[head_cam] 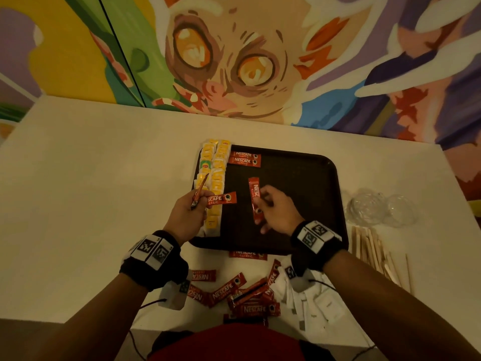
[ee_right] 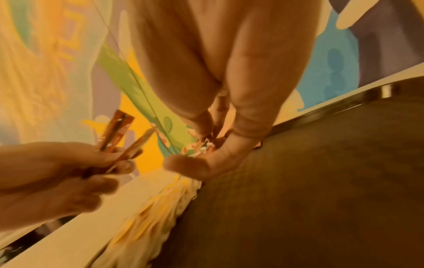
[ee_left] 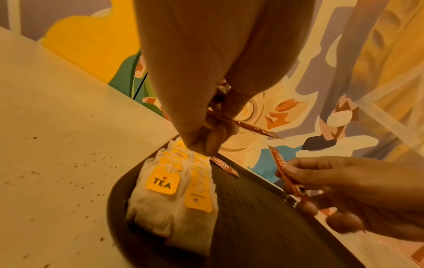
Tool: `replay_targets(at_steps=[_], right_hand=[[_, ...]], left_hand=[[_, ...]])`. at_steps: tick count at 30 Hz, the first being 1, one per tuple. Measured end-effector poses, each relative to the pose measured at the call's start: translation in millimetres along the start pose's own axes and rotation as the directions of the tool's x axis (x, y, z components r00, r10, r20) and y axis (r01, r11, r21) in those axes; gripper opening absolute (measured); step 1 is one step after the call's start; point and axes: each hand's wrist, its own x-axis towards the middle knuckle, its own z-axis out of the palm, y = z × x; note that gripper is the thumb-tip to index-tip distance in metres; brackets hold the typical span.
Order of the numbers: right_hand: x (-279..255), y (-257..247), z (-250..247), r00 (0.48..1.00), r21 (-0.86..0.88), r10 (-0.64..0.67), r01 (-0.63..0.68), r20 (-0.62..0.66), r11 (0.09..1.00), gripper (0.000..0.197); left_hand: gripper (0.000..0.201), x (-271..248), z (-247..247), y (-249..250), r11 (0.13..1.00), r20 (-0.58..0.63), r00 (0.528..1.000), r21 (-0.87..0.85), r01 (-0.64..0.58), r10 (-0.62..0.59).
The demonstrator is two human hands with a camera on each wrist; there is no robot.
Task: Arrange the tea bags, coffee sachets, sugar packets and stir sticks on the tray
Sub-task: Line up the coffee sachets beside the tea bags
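Glossy red sachet (head_cam: 254, 199) over textured dark tray (head_cam: 299, 183)

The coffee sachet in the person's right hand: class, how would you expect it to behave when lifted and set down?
Probably light: the right hand holds the coffee sachet with fingertips only. Likely fairly stiff, since it stays straight beyond the fingers. Flat, so unlikely to roll on the tray.
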Motion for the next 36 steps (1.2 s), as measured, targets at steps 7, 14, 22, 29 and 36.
replay_targets(at_steps=[7,14,22,29,36], right_hand=[[62.4,-16.8,-19.8,1.0,-0.154,0.027,-0.029,-0.016,0.988,0.043],[109.4,-24.9,-26.4,0.993,-0.181,0.058,-0.076,-0.106,0.98,0.022],[141.0,-19.8,-21.2,0.988,-0.253,0.068,-0.101,-0.137,0.962,0.014],[150.5,-18.5,-20.9,0.984,-0.302,0.021,-0.075,-0.178,0.951,0.016],[152.6,-10.4,-18.6,0.957,-0.296,-0.069,-0.019,-0.282,0.955,0.025]], left_hand=[[0.021,19.3,-2.2,9.5,0.999,-0.038,0.999,0.024,-0.027,0.027],[0.02,36.3,0.7,16.1,0.997,-0.009,0.999,0.065,-0.05,0.051],[0.021,48.7,5.7,10.6,0.979,0.081,0.993,0.179,-0.094,0.081],[0.023,53.5,9.8,6.3,0.983,0.119,0.991,0.168,-0.075,0.055],[0.022,54.0,10.8,3.8,0.985,0.128,0.99,0.154,-0.072,0.053]])
